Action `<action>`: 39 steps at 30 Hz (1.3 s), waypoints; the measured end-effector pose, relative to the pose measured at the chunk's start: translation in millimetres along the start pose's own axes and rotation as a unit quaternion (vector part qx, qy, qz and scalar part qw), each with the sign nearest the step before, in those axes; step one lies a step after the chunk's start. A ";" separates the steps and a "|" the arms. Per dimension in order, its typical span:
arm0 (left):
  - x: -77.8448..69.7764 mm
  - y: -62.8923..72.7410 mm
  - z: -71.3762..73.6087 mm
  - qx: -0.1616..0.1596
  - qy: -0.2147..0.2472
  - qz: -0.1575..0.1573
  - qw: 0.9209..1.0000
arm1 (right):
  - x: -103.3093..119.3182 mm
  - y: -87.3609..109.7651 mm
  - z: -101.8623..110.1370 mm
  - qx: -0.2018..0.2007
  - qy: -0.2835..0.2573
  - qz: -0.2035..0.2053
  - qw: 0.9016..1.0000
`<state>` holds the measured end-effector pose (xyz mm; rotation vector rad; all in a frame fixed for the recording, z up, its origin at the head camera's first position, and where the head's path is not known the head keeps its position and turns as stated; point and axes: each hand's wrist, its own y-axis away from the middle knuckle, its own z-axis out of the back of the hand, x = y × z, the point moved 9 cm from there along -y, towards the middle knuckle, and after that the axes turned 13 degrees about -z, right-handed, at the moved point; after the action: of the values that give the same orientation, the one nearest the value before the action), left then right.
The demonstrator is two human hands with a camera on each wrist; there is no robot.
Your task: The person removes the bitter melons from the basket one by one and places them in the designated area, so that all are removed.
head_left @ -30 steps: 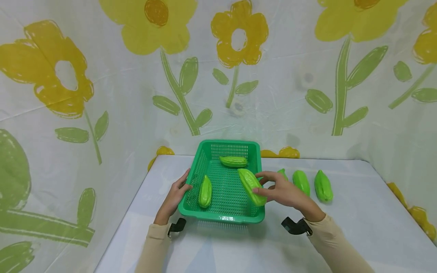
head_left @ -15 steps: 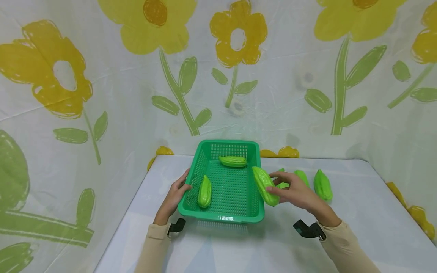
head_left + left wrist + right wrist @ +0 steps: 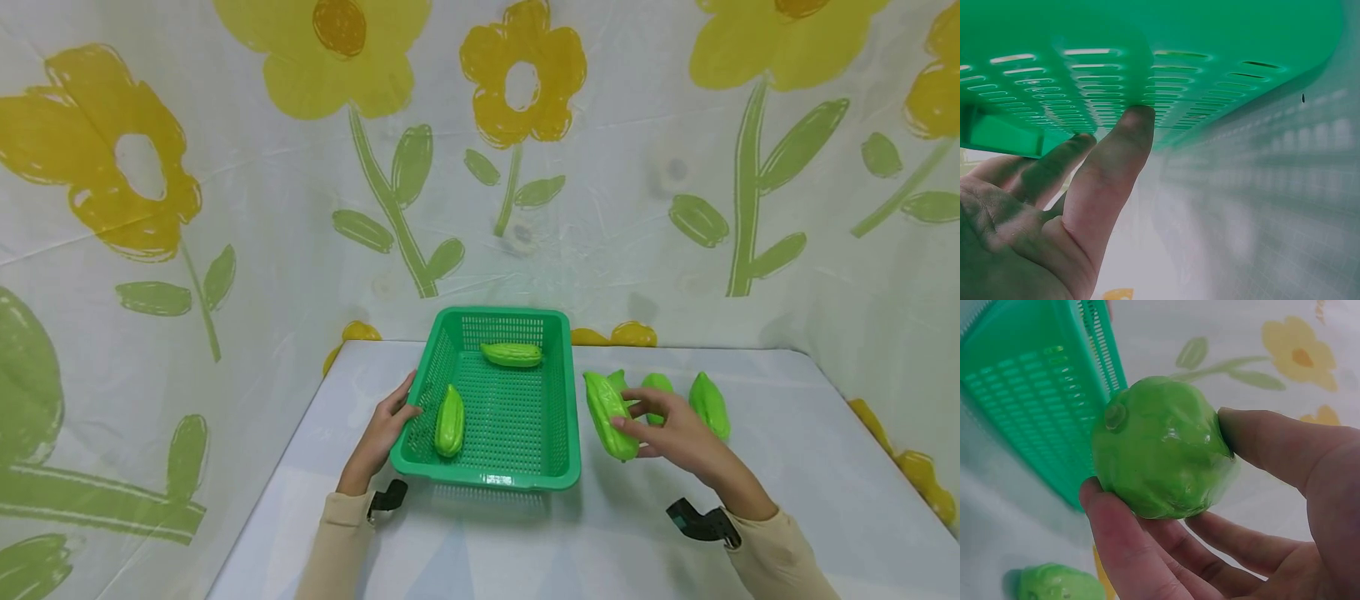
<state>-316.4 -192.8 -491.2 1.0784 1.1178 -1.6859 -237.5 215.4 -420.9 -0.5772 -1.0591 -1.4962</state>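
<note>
Pinching a gourd (image 3: 606, 417) between thumb and curved fingers, the right hand (image 3: 681, 429) is part-closed just right of the basket (image 3: 487, 480). The left hand (image 3: 382, 432), part-closed, holds the basket's left rim. Inside lie a near gourd (image 3: 450, 423) and a far gourd (image 3: 512, 355); three loose gourds (image 3: 707, 405) rest on the table (image 3: 795, 442).

The basket (image 3: 486, 478) is coloured emerald, the vegetables (image 3: 606, 412) lime; the white backdrop (image 3: 622, 183) is patterned with yellow flowers (image 3: 561, 62).

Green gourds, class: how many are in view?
6: back gourd and left gourd in the basket, held gourd in the right hand, three gourds on the table beyond it; more may be hidden.
</note>
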 end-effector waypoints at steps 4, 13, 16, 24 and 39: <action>0.3 0.1 -0.1 0.000 -0.001 -0.001 1.000 | -10.2 1.1 1.8 -0.009 -0.003 -0.010 1.000; 1.9 -0.5 -0.2 0.001 0.002 -0.001 1.000 | -40.3 2.7 2.4 -0.021 -0.029 -0.036 0.999; 2.3 -0.5 0.0 0.001 0.002 -0.001 1.000 | -50.2 3.1 1.2 -0.023 -0.039 -0.043 0.998; 2.3 -0.5 0.1 -0.002 0.004 0.004 1.000 | -75.5 4.3 -8.6 -0.021 -0.056 -0.083 0.995; 2.6 -0.9 -0.1 -0.001 0.003 0.003 1.000 | -102.7 5.4 -23.5 -0.027 -0.073 -0.136 0.988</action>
<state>-318.0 -192.9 -493.5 1.0863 1.1187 -1.6783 -204.6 247.8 -515.8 -0.6040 -1.2532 -1.7455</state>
